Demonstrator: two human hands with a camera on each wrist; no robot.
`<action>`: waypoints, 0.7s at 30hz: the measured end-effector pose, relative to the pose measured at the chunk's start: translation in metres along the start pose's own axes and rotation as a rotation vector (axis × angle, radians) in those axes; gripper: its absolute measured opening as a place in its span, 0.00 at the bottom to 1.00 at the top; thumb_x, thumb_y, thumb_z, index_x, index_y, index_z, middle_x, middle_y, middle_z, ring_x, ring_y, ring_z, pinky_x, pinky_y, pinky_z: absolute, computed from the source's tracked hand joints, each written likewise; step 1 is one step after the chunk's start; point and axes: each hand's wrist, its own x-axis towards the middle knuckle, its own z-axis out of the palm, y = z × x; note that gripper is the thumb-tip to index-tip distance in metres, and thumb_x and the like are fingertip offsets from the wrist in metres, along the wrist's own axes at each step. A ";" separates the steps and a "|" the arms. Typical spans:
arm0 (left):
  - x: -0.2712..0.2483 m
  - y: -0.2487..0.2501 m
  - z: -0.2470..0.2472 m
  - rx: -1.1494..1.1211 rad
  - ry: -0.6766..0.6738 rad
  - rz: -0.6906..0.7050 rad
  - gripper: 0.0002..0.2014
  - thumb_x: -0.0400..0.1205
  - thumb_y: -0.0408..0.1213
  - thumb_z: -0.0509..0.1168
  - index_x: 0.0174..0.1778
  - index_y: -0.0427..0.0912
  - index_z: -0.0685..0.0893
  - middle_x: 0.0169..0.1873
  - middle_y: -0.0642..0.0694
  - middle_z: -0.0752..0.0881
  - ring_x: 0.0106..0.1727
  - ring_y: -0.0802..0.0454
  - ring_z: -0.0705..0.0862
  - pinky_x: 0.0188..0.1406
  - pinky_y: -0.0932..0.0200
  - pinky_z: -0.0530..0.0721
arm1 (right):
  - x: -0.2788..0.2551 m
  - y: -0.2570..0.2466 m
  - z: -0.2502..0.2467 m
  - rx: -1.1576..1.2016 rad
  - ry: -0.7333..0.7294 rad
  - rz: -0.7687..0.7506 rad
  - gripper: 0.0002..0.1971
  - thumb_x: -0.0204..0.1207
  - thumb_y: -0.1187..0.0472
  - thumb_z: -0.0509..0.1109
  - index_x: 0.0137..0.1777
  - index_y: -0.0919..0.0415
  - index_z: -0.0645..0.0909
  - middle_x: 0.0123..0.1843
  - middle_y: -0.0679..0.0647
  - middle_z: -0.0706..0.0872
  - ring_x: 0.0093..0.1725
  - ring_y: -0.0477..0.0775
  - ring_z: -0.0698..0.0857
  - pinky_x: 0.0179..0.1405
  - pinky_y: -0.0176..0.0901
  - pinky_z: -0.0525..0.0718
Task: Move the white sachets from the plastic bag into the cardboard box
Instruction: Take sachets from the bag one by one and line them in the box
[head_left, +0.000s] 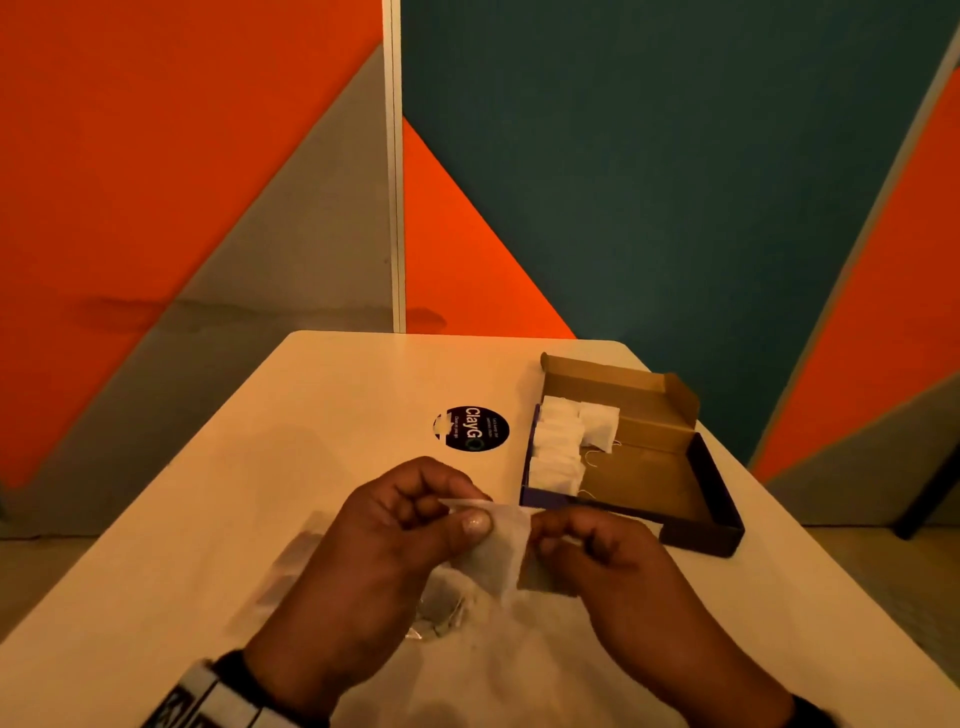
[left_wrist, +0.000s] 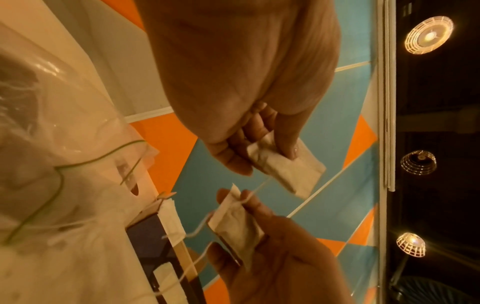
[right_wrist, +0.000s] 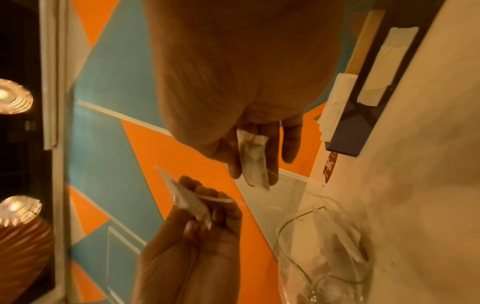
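Both hands hover over the table in front of the cardboard box (head_left: 719, 493). My left hand (head_left: 452, 512) pinches one white sachet (left_wrist: 301, 174) between thumb and fingers. My right hand (head_left: 556, 535) grips a second sachet (left_wrist: 233, 226) by its top. A thin string (left_wrist: 259, 187) runs between the two sachets. The clear plastic bag (head_left: 441, 608) lies crumpled on the table under the hands, with more sachets dimly visible inside. Several white sachets (head_left: 561, 452) stand packed along the box's left side, and the box's right part shows bare cardboard.
The box's lid (head_left: 618, 384) stands open at the back. A round black sticker (head_left: 470, 428) is on the white table (head_left: 311, 415), left of the box. Orange, grey and teal wall panels (head_left: 675, 182) stand right behind the table's far edge.
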 end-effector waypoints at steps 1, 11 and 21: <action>-0.002 -0.001 0.003 -0.001 0.001 -0.006 0.08 0.62 0.33 0.80 0.35 0.43 0.90 0.36 0.35 0.89 0.36 0.45 0.86 0.36 0.57 0.85 | 0.001 0.002 0.000 0.051 0.046 0.016 0.23 0.84 0.65 0.65 0.41 0.32 0.89 0.47 0.31 0.90 0.49 0.35 0.87 0.49 0.29 0.86; -0.002 -0.021 0.035 0.025 0.137 -0.059 0.12 0.63 0.33 0.76 0.42 0.45 0.94 0.44 0.38 0.94 0.48 0.42 0.92 0.45 0.52 0.86 | 0.005 0.005 0.009 0.403 0.084 0.024 0.23 0.79 0.69 0.70 0.63 0.37 0.76 0.44 0.40 0.93 0.44 0.43 0.92 0.39 0.39 0.91; -0.002 -0.027 0.038 0.095 0.304 0.034 0.19 0.69 0.22 0.76 0.46 0.53 0.93 0.28 0.49 0.88 0.32 0.51 0.87 0.37 0.58 0.89 | 0.007 0.014 0.016 0.725 0.064 0.141 0.13 0.83 0.69 0.64 0.57 0.53 0.87 0.48 0.56 0.94 0.49 0.61 0.93 0.50 0.60 0.91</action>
